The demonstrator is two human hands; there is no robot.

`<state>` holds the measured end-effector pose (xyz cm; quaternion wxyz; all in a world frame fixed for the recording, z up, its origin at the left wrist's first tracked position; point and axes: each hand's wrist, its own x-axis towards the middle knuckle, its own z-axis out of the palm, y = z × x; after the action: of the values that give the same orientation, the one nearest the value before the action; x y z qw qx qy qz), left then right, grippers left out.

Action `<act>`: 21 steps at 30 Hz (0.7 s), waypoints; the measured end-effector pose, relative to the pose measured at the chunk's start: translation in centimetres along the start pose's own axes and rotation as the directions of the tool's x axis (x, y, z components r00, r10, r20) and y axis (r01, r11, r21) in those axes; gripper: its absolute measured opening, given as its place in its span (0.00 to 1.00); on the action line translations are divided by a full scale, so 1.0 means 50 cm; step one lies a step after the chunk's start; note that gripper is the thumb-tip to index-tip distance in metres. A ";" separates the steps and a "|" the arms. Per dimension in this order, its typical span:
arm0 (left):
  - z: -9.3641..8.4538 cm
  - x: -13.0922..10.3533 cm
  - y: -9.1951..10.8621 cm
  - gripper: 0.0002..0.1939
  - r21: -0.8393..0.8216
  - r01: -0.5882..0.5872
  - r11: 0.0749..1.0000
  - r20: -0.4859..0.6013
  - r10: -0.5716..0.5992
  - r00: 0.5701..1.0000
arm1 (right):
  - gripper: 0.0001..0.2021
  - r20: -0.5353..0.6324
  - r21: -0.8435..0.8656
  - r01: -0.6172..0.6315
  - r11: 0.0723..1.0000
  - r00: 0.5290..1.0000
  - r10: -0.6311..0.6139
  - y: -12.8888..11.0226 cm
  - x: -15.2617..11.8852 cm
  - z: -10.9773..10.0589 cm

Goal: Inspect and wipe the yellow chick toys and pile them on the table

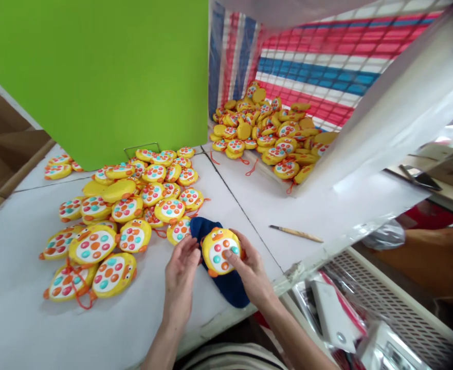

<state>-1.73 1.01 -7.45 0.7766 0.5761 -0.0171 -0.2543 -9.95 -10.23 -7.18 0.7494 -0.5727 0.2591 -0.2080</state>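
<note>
A round yellow duck-like toy (221, 252) with a white, dotted front faces up in my right hand (252, 270), whose thumb presses on its face. My left hand (182, 275) is just left of the toy, thumb and fingers curled with a gap between them; whether its fingertips touch the toy's edge is unclear. Under the toy a dark blue cloth (232, 290) lies on the white table (141, 324). Several similar toys (95, 244) with orange cords are heaped to the left.
A green board (106, 77) stands behind the left heap. Many more yellow toys (267, 128) are piled at the back in a mesh-sided bin with striped sheeting (311, 72). A thin wooden-handled tool (295, 234) lies on the right. Beyond the table edge are a perforated crate (399, 300) and packages (334, 313).
</note>
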 end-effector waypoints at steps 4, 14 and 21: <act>0.002 -0.031 0.001 0.30 -0.061 0.129 0.990 0.042 -0.127 0.991 | 0.32 0.062 -0.057 0.070 0.996 0.996 -0.066 0.010 -0.010 0.019; 0.006 -0.030 0.000 0.31 -0.181 0.221 0.958 0.063 -0.213 0.975 | 0.22 -0.053 -0.459 0.079 0.885 0.992 -0.117 -0.022 -0.014 -0.129; 0.002 -0.038 -0.001 0.26 -0.132 0.192 0.972 0.025 -0.190 0.981 | 0.23 0.138 -0.289 0.051 0.956 0.990 -0.011 -0.008 -0.038 -0.037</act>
<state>-3.43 1.71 -6.94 0.7853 0.5201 0.0510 -0.3319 -12.59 -10.55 -6.91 0.6692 -0.6937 0.2267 -0.1400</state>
